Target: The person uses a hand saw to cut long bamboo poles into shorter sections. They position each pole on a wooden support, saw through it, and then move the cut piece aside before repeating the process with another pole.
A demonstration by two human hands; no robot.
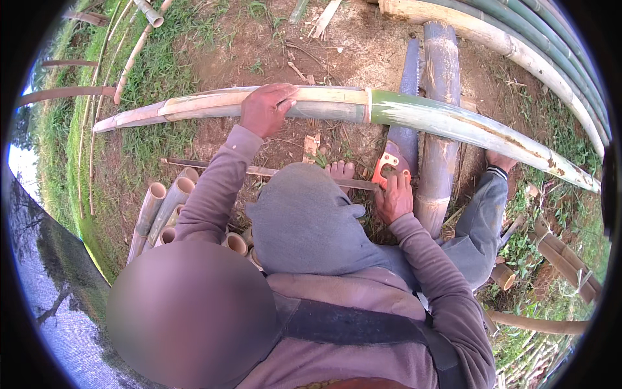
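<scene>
A long bamboo pole [447,115] lies crosswise in front of me, green and white on the right and paler on the left. My left hand [265,109] is closed over its left half, with the fingers across the top. Under the pole runs a thick bamboo log [433,204], pointing away from me. My right hand [395,198] is closed at the orange handle of a handsaw [407,144], whose blade passes beneath the pole beside the log. The end of a thin flat strip [259,170] meets my right fingers; whether they grip it too, I cannot tell. My knee hides the strip's middle.
Several cut bamboo tubes [150,207] are stacked at my left. Large bamboo poles [499,42] lie at the far right. A bamboo offcut [311,148] lies on the soil by my bare foot [340,172]. Near my right leg is a tied bamboo bundle [570,266].
</scene>
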